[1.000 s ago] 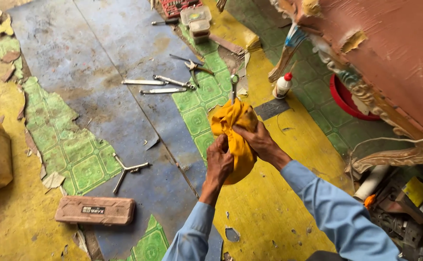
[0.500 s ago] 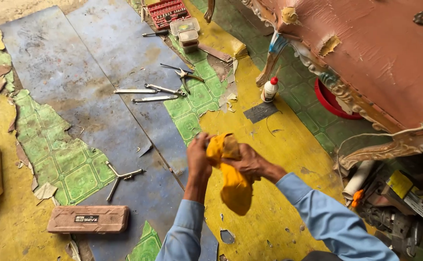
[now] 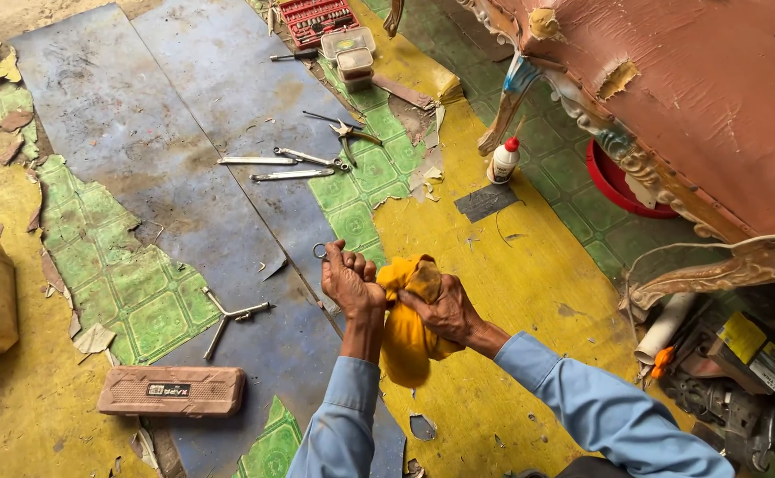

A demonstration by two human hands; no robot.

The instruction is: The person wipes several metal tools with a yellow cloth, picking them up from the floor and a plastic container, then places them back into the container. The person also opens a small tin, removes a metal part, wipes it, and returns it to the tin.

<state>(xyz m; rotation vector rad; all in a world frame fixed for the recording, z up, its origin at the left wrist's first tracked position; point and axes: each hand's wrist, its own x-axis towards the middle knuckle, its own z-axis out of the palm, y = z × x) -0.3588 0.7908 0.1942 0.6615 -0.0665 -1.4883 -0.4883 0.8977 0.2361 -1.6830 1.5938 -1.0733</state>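
Both hands clamp tight, left hand point(image 3: 349, 281) and right hand point(image 3: 441, 308) bunching the yellow cloth point(image 3: 405, 332) above the floor point(image 3: 511, 265), apparently mid-wipe around something small, so next likely calls for firm twisting while wrenches point(image 3: 286, 166) wait beyond.

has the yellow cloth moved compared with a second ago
Yes. The yellow cloth, gripped by the left hand and right hand, now lies farther from the glue bottle, nearer the person.
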